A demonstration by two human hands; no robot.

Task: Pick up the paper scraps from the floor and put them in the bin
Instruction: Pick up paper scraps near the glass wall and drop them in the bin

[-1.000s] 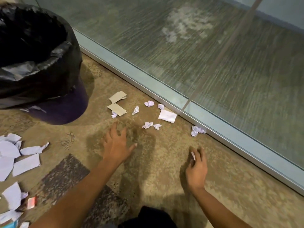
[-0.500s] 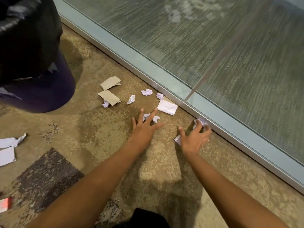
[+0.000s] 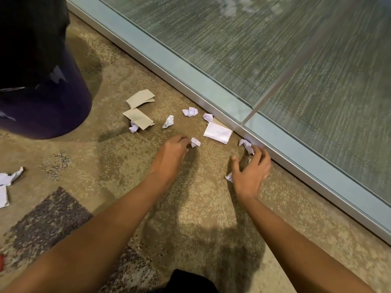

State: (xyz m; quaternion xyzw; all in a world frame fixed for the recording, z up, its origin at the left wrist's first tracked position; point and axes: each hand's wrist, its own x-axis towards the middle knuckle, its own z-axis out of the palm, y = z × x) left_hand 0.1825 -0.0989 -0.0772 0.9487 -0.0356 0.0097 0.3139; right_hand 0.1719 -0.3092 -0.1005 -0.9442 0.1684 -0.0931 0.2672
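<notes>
We judge the job barely begun here: nearly every scrap we can see lies on the carpet (image 3: 110, 157), and nothing is on its way to the bin (image 3: 44, 106), which stands at the upper left with its black liner (image 3: 31, 39) hanging over the rim.

Taking the bin as our landmark, two tan card pieces (image 3: 140, 98) (image 3: 138, 118) lie just to its right, with a small crumpled ball (image 3: 134, 129) tucked against the nearer one. Farther right of the bin sit three more crumpled scraps (image 3: 168, 122) (image 3: 190, 112) (image 3: 208, 117), then a folded white sheet (image 3: 218, 132) close against the metal window track (image 3: 211, 102). Below and left of the bin, at the frame edge, more torn white paper (image 3: 9, 177) waits.

Our left hand (image 3: 171, 155) is curled down, fingers bunched together, with a small wad (image 3: 195, 142) right at the fingertips; whether it is actually pinched we cannot tell. Our right hand (image 3: 250, 172) is blurred, fingers spread and hooked, reaching onto a crumpled scrap (image 3: 247, 145) by the track, and a white bit (image 3: 229, 177) peeks from under the heel of the palm, likely tucked there.

What is left: gather all of these, then carry them to the bin.

Faint marks show on the folded sheet and one card piece, too small to read; we see no brands or labels.
</notes>
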